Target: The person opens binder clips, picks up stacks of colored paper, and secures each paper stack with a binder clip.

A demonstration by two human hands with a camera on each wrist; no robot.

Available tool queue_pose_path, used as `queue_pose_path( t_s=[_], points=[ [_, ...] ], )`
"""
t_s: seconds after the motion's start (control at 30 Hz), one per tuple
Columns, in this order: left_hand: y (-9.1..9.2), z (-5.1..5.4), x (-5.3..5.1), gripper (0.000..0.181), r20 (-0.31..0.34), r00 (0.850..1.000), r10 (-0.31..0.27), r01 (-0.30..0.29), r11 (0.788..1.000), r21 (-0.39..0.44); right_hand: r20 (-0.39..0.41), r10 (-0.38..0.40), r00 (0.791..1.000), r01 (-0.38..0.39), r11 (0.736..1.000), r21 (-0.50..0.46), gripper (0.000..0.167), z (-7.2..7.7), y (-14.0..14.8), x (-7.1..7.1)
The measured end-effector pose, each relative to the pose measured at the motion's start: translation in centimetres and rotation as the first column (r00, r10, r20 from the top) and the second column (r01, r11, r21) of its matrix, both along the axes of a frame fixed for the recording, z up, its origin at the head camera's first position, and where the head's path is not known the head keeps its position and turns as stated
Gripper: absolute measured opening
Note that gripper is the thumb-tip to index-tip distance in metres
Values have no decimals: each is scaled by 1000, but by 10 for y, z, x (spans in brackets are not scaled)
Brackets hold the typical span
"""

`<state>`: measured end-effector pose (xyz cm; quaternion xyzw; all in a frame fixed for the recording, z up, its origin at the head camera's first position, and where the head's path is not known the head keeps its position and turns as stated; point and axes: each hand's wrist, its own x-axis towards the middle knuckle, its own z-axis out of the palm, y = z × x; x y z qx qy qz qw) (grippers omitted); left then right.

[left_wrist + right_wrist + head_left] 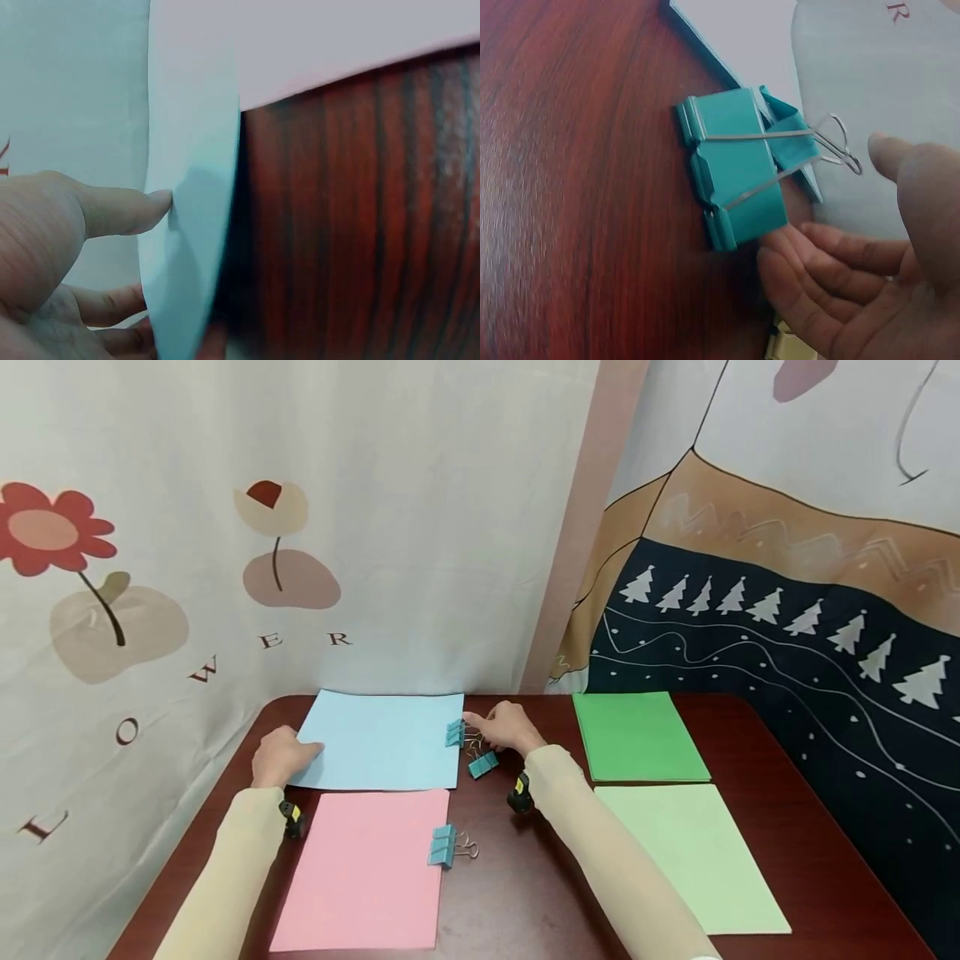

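A light blue sheet stack (382, 743) lies at the back left of the table. My left hand (276, 757) grips its left edge, with the thumb (142, 210) on top and fingers underneath. A teal binder clip (454, 733) sits on the stack's right edge. Beside it a second teal binder clip (742, 165) lies on the table, its wire handles raised. My right hand (510, 727) is at these clips, thumb and fingers apart; its fingertips are by the loose clip, and whether they touch it I cannot tell.
A pink stack (367, 868) with a teal binder clip (442, 847) on its right edge lies in front. Dark green sheets (637, 735) and light green sheets (697, 852) lie at right. A small yellowish thing (791, 345) shows below the right hand. Curtains hang behind the table (510, 893).
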<state>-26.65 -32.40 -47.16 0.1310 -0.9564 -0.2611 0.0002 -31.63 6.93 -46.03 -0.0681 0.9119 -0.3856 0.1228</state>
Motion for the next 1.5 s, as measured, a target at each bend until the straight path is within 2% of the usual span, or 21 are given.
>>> queue_pose_path(
  t_s=[0.17, 0.4, 0.7, 0.93, 1.17, 1.5],
  points=[
    [6, 1, 0, 62, -37, 999, -18, 17, 1000, -17, -14, 30, 999, -31, 999, -22, 57, 4, 13, 3],
    [17, 4, 6, 71, -103, 994, -20, 20, 1000, 7, -115, 48, 992, -47, 999, 14, 59, 15, 30, 9],
    [50, 18, 14, 78, -176, 978, -108, 132, 983, 130, -186, 34, 982, -29, 999, 29, 59, 24, 65, 15],
    [74, 18, 13, 81, -230, 947, -223, 257, 958, 128, -232, 17, 973, -7, 999, 45, 61, 26, 96, 24],
    [88, 23, 23, 79, -226, 926, -303, 336, 934, 125, -273, 55, 960, -25, 994, 111, 66, 15, 117, 34],
    [140, 25, 23, 72, -255, 865, -433, 487, 847, 212, -303, 39, 952, 25, 978, 207, 73, 2, 171, 44]
  ],
)
